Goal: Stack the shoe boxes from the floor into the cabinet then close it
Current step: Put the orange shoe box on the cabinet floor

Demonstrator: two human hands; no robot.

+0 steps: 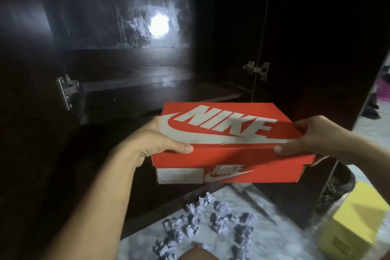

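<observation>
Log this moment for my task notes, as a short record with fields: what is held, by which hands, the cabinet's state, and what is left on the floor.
held item: red shoe box, lid on, level
left hand: grip on the box's left end, thumb on the lid
right hand: grip on the box's right end, thumb on the lid
box position: in the air in front of the cabinet opening, not yet inside
cabinet: doors open, visible shelf bare
floor: yellow box, crumpled paper balls
</observation>
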